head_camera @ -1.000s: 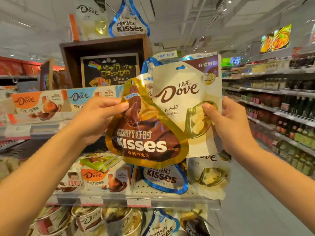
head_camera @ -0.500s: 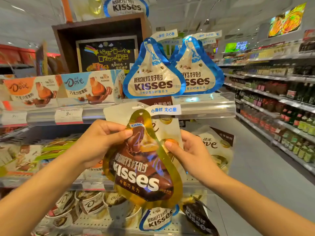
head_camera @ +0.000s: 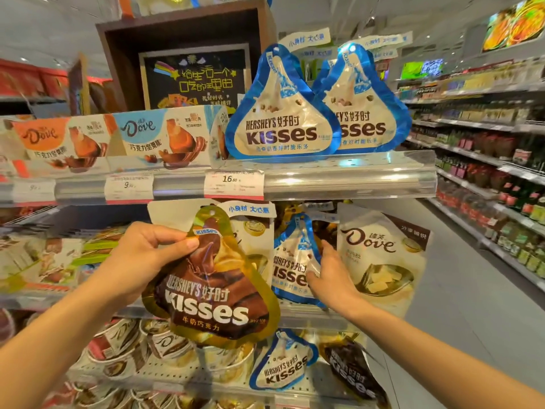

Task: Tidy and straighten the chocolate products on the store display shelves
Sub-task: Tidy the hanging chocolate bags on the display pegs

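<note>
My left hand (head_camera: 147, 258) pinches the top of a gold and brown Hershey's Kisses bag (head_camera: 212, 290), holding it in front of the middle shelf. My right hand (head_camera: 330, 278) grips the right edge of a blue and white Kisses bag (head_camera: 292, 261) that stands on the middle shelf. A white Dove pouch (head_camera: 383, 255) stands just right of that hand. Another white Dove pouch (head_camera: 256, 231) sits behind the gold bag. Two blue Kisses bags (head_camera: 283, 113) stand upright on the upper shelf.
Dove boxes (head_camera: 141, 137) line the upper shelf's left side above price tags (head_camera: 234, 184). Below, a lower shelf holds cups (head_camera: 124, 346), a blue Kisses bag (head_camera: 283, 364) and a dark Kisses bag (head_camera: 354, 376). An aisle with bottle shelves (head_camera: 501, 178) runs on the right.
The view dropped to the middle shelf. My right hand let go of the white Dove pouch, which now stands on the shelf, and took hold of a blue Kisses bag. My left hand keeps the gold bag.
</note>
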